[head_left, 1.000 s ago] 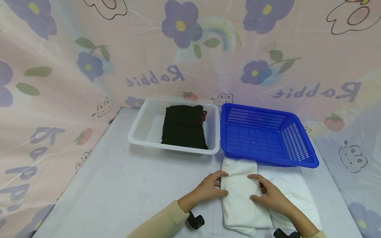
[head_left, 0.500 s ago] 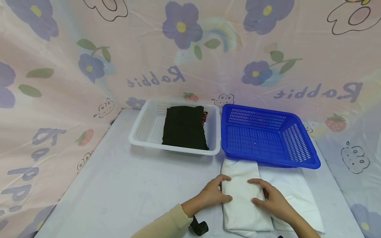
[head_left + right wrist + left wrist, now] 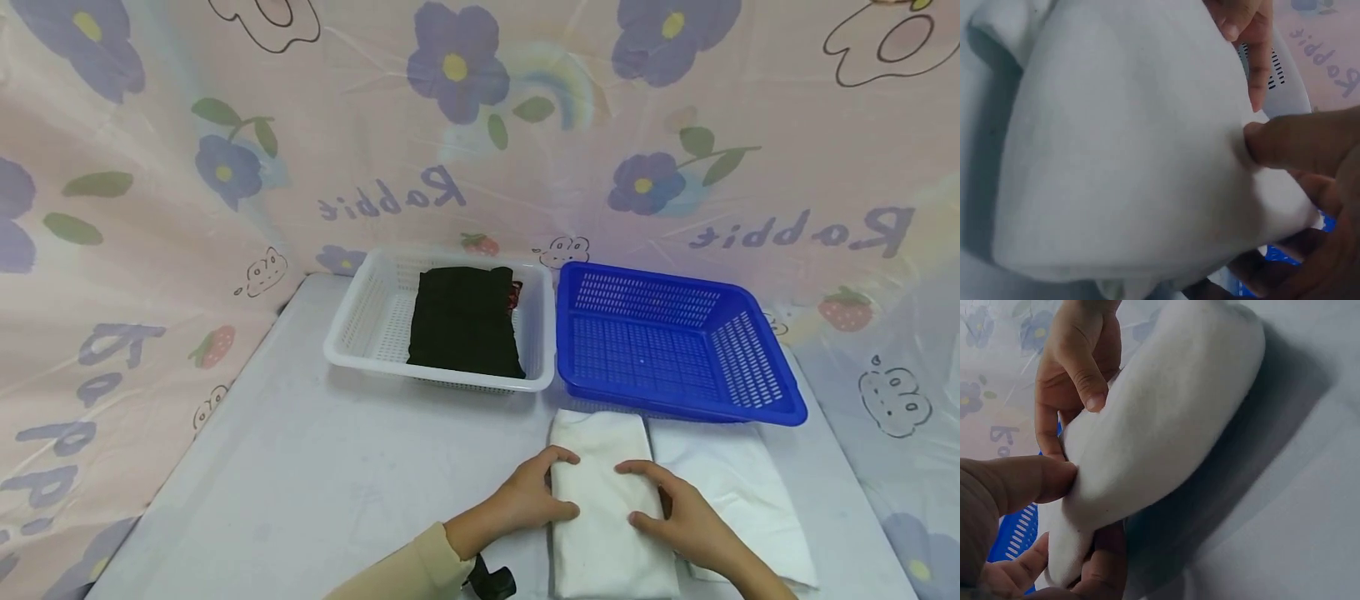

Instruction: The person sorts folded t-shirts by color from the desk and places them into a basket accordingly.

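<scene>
A folded white cloth (image 3: pixel 596 550) lies between my two hands at the front of the table, in the head view. My left hand (image 3: pixel 525 497) grips its left edge, thumb and forefinger on top and the other fingers underneath. On the opposite edge my right hand (image 3: pixel 688 517) grips it the same way. Both wrist views show the cloth (image 3: pixel 1172 412) bulging, with a dark shadow beside it on the table in the left one. A second white cloth (image 3: pixel 742 500) lies flat to the right, partly behind my right hand.
A white basket (image 3: pixel 348 346) at the back holds a folded black cloth (image 3: pixel 465 321) and a red patterned piece (image 3: pixel 514 294). Right of it stands a blue basket (image 3: pixel 791 408) with nothing in it. A patterned curtain (image 3: pixel 525 167) closes off the back and sides.
Both hands have drawn the folded white cloth slightly toward me and left. Its far end now lies clear of the blue basket's front rim, and more of the second cloth shows.
</scene>
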{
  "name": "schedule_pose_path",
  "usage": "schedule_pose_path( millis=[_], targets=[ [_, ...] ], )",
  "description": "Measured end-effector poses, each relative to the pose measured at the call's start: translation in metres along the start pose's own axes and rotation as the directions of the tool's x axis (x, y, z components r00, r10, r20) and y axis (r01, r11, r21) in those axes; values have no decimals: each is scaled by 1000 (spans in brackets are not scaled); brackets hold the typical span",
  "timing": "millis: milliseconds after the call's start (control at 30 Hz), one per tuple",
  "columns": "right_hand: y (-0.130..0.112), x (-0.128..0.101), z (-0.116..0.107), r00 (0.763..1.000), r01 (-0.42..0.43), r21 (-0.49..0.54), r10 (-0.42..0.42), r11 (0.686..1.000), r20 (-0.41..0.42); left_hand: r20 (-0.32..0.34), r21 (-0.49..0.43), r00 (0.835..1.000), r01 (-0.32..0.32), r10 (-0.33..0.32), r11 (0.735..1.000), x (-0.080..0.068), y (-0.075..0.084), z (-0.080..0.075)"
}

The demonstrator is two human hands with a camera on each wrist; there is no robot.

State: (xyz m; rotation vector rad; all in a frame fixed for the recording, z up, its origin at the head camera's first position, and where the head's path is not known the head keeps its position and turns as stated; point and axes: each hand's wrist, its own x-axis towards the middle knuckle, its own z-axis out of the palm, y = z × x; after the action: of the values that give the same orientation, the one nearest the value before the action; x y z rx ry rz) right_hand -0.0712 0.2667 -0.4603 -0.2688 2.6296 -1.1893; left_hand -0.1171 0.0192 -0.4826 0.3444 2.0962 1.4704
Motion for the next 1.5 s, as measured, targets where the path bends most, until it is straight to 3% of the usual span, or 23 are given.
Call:
schedule_pose_path(
  millis=[233,400,600,833,1000,1100,1267,1367,1500],
  targets=[
    [-17,-12,3,993,49,-179,-67,983,-95,3,-45,1000,-15,15,999,-20,15,-6],
    [-32,-17,-5,995,44,-120,-55,992,-85,3,-58,998,-60,60,996,-32,31,-13],
    [-41,-17,-16,979,169,-76,-177,983,-102,-8,-68,990,-141,141,988,-38,46,-20],
    [-47,-13,-21,956,265,-1,-263,964,-130,-34,-181,958,-288,286,941,-41,54,-24],
    [-50,-8,-21,940,318,74,-304,945,-154,-100,-116,925,-377,367,919,-39,58,-27],
    [-54,-3,-21,932,338,88,-321,937,-166,-140,-71,912,-397,385,915,-35,58,-29],
    [-58,3,-21,927,355,120,-332,927,-176,-136,-68,924,-369,358,927,-29,60,-37],
    [-59,5,-21,933,341,152,-314,928,-177,-93,-151,939,-343,332,927,-27,62,-41],
    [-61,8,-22,930,351,182,-319,919,-183,-71,-214,945,-326,318,921,-25,62,-41]
  ],
)
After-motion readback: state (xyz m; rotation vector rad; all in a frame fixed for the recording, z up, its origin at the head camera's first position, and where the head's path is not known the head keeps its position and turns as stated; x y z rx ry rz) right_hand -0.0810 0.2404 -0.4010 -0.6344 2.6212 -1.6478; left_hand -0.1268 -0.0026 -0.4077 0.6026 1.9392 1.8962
